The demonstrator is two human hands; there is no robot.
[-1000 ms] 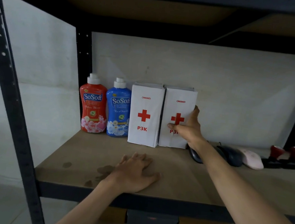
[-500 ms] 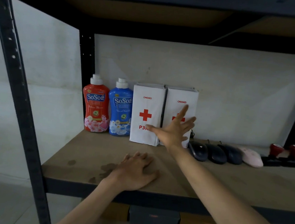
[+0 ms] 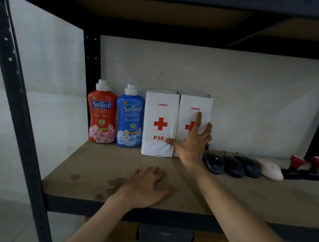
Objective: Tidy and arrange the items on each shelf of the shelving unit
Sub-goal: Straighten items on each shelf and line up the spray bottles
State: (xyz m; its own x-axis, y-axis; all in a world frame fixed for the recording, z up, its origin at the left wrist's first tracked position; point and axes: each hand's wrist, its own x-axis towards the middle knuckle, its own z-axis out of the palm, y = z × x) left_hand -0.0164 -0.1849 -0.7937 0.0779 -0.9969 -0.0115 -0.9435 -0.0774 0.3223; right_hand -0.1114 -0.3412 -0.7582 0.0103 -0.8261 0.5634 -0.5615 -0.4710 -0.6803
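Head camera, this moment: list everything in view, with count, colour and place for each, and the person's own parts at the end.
SoSoft bottles: 2, one red, one blue, upright at the back left of the shelf.
First-aid boxes: 2, white with red crosses, left box and right box upright side by side, right of the bottles.
Computer mice: 4, three dark, one pale pink, in a row right of the boxes.
Stamp-like items: 2, red tops on black bases, far right; blurred.
Shelf board: 1, brown, in a black metal frame.
Dark box: 1, on the shelf below.
Left hand: flat on the shelf board, palm down.
Right hand: open, fingers spread, in front of the right box.
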